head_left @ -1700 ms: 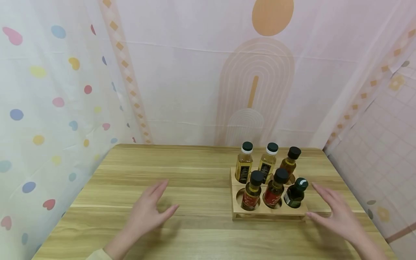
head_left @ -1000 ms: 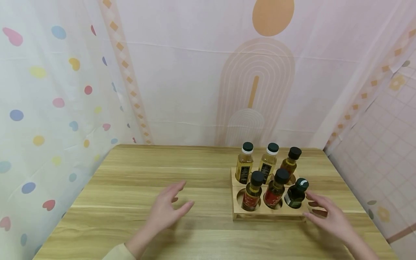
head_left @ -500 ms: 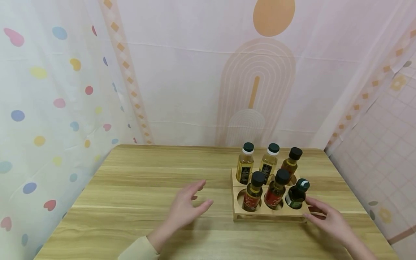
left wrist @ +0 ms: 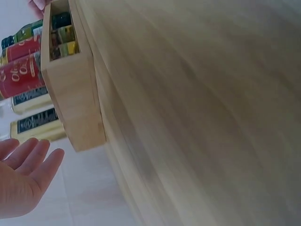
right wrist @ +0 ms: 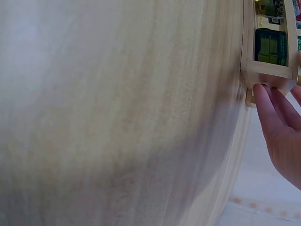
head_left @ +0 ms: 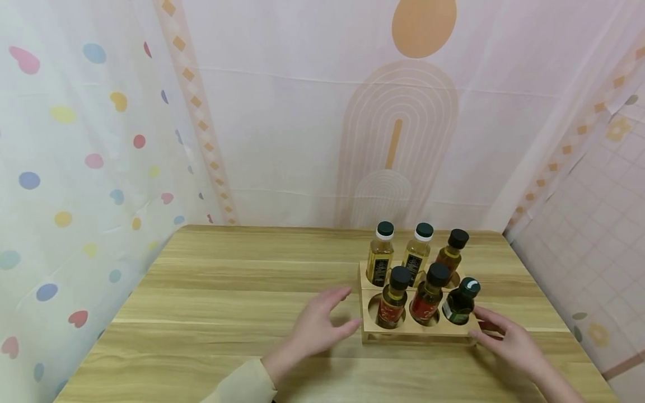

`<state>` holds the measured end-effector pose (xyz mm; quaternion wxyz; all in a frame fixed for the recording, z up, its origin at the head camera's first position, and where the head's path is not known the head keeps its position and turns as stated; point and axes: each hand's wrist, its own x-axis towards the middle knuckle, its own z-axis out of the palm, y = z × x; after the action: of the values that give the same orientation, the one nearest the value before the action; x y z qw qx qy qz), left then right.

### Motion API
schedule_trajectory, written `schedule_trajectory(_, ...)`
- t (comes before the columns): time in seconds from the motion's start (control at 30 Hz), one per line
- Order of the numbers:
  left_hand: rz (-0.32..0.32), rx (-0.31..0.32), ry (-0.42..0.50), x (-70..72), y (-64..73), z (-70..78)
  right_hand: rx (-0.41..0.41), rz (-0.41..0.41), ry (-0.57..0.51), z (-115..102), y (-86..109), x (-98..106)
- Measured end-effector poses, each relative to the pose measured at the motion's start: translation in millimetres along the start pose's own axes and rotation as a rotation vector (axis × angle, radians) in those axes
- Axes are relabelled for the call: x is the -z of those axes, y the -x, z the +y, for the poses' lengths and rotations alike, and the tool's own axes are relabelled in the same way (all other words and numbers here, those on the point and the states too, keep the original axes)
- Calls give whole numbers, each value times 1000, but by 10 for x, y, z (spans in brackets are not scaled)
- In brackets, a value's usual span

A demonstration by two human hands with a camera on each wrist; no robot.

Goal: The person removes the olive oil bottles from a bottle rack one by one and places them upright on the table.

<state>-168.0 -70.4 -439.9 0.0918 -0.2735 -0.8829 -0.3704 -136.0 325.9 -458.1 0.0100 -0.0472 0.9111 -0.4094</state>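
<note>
A two-tier wooden bottle rack (head_left: 415,329) stands on the table with several bottles in its round holes. Its back row has two clear bottles of pale oil, the left one (head_left: 380,260) and the middle one (head_left: 416,252), beside a black-capped bottle (head_left: 449,257). In front are two red-labelled bottles, left (head_left: 391,305) and middle (head_left: 425,302), and a small dark green bottle (head_left: 458,305). My left hand (head_left: 322,322) is just left of the rack, fingers spread and thumb apart, holding nothing. My right hand (head_left: 516,344) touches the rack's right end with its fingertips.
The wood-grain table (head_left: 227,302) stretches left of the rack. A patterned curtain (head_left: 282,140) hangs behind the back edge, with a dotted curtain (head_left: 70,184) at left and a checked one (head_left: 594,224) at right.
My left hand has moved steadily right across the table to the rack's left end. My right hand has moved slightly inward to touch the right end. The rack has stayed put.
</note>
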Motion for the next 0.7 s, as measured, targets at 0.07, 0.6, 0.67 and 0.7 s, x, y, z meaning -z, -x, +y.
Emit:
schedule_trajectory(0.07, -16, 3, 4, -34, -32, 35, 11, 5, 7, 3, -4, -4)
schedule_trajectory(0.6, -40, -19, 100, -145, -375, 349, 33, 5, 44, 1, -25, -7)
schedule_trajectory(0.67, -33, -36, 112, -147, -405, 371, 38, -2, 49, 2, -28, -1)
schedule_trajectory(0.7, -29, -45, 119, -150, -420, 381, 42, -3, 49, 2, -28, 0)
